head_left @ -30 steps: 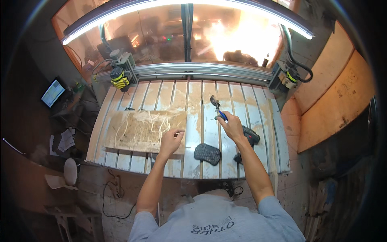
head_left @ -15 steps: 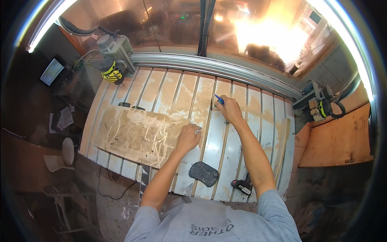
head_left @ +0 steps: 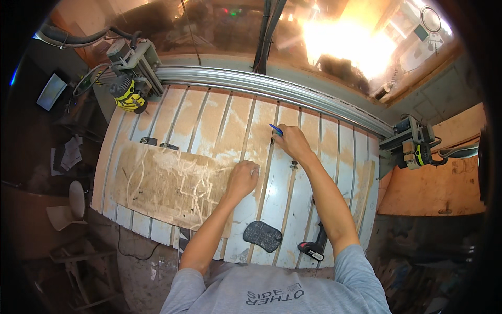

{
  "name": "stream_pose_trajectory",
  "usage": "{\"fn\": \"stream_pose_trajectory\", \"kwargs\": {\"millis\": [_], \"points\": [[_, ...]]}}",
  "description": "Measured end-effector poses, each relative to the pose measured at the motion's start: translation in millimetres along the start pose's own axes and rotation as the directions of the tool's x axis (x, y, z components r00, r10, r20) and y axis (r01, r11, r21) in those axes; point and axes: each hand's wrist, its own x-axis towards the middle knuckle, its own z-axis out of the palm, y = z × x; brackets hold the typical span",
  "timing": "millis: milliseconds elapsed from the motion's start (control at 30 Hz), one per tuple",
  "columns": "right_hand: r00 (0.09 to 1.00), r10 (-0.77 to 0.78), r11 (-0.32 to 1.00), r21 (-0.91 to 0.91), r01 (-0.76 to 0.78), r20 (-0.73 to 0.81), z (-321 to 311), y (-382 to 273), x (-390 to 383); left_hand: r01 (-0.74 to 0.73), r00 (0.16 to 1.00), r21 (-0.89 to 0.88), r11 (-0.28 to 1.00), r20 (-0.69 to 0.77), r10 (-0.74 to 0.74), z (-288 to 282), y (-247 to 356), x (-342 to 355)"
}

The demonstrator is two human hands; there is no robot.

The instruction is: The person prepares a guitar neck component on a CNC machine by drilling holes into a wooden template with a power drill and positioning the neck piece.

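Note:
My right hand (head_left: 292, 142) is closed around a slim blue pen (head_left: 275, 129), whose end points up and to the left. It is over the slatted machine bed (head_left: 269, 191), left of a small dark clamp knob (head_left: 294, 165). My left hand (head_left: 242, 179) rests by the right end of a worn wooden board (head_left: 157, 183), its fingers curled. Something small and pale shows at those fingertips, too small to name. Pale curving grooves and several small dark holes mark the board.
A speckled black pad (head_left: 262, 236) and a cordless drill (head_left: 314, 246) lie near the bed's front edge. Along the back runs a metal gantry rail (head_left: 272, 97), with a yellow-black router (head_left: 128, 97) at left and another router (head_left: 418, 156) at right. Dark clamps (head_left: 149, 141) sit behind the board.
The view has shifted a little, so the bed and the board appear lower and more to the left. My right hand, still holding the pen, has moved slightly left and farther away over the bed.

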Motion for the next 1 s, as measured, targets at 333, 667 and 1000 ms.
{"fn": "stream_pose_trajectory", "kwargs": {"millis": [333,667,1000], "points": [[0.996,0.082,0.991,0.111,-0.078,-0.037,-18,4,5,-0.003,0.998,-0.031,1.000,0.059,0.004,0,-10,7],[0.995,0.068,0.987,0.154,-0.056,-0.074,-11,15,16,0.039,0.997,-0.064,0.997,0.073,-0.035,-2,-9,7],[0.991,0.121,0.963,0.248,-0.102,-0.063,-6,27,16,0.076,0.992,-0.043,0.996,0.102,-0.072,1,-17,2]]}}
